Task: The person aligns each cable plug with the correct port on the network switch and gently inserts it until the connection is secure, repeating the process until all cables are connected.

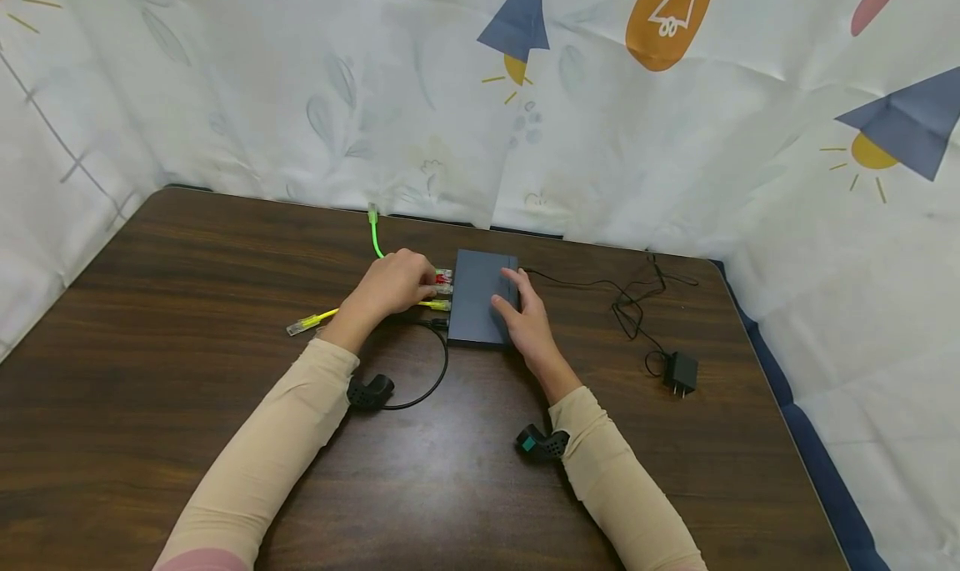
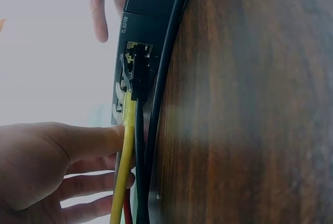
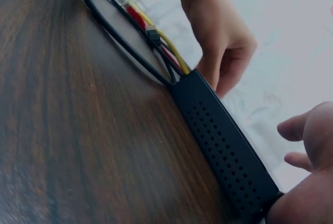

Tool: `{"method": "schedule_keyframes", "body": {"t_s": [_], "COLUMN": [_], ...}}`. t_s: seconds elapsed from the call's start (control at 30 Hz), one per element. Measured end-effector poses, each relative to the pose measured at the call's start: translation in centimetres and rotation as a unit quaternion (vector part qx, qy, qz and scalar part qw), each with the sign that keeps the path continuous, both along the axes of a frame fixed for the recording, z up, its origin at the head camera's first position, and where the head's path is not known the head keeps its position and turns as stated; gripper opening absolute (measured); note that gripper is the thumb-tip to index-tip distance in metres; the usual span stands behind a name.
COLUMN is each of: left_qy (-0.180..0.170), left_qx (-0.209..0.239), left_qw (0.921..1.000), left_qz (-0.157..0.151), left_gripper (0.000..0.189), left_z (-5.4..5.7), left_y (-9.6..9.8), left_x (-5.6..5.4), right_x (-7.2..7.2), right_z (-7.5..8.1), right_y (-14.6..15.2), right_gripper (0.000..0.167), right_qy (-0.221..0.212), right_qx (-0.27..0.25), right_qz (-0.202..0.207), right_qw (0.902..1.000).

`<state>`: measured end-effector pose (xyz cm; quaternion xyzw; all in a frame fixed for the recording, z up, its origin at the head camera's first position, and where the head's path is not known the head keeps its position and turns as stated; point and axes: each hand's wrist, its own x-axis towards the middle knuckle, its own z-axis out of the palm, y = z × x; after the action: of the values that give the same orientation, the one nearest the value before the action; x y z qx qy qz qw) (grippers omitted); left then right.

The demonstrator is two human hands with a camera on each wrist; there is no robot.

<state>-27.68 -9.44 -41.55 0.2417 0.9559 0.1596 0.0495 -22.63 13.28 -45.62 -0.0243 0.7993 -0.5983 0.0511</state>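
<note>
The dark network switch [image 1: 478, 298] lies flat on the surface [image 1: 435, 496], centre of the head view; probably light, stiff, smooth, best steadied by its edges. At its left side, the left hand [image 1: 397, 279] curls round cables [image 2: 123, 174], exactly which I cannot tell; the right hand [image 1: 531, 325] spreads loosely over its right edge

The box [image 1: 476, 296] looks smooth, matt — the table [image 1: 450, 479] glossy wood-grain.

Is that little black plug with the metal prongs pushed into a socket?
No, the power adapter lies on the brown table with its prongs bare.
</note>
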Motion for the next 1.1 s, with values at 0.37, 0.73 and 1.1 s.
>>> {"method": "schedule_keyframes", "body": {"t_s": [0.37,0.73,1.1], "left_qy": [0.046,0.054,0.03], "left_qx": [0.006,0.026,0.032], "left_qw": [0.9987,0.9973,0.9987], "left_qz": [-0.021,-0.042,-0.026], "left_gripper": [0.016,0.008,0.009], "left_z": [-0.34,-0.35,-0.64], "left_y": [0.22,0.24,0.31], "left_x": [0.0,0.02,-0.11], "right_x": [0.19,0.67,0.52], "right_z": [-0.19,0.08,0.03], "right_y": [-0.12,-0.4,-0.46], "right_gripper": [0.047,0.039,0.038], "right_qy": [0.005,0.006,0.002], "right_qx": [0.005,0.019,0.006], "right_qz": [0.012,0.007,-0.021], "right_qw": [0.9999,0.9998,0.9998]}}
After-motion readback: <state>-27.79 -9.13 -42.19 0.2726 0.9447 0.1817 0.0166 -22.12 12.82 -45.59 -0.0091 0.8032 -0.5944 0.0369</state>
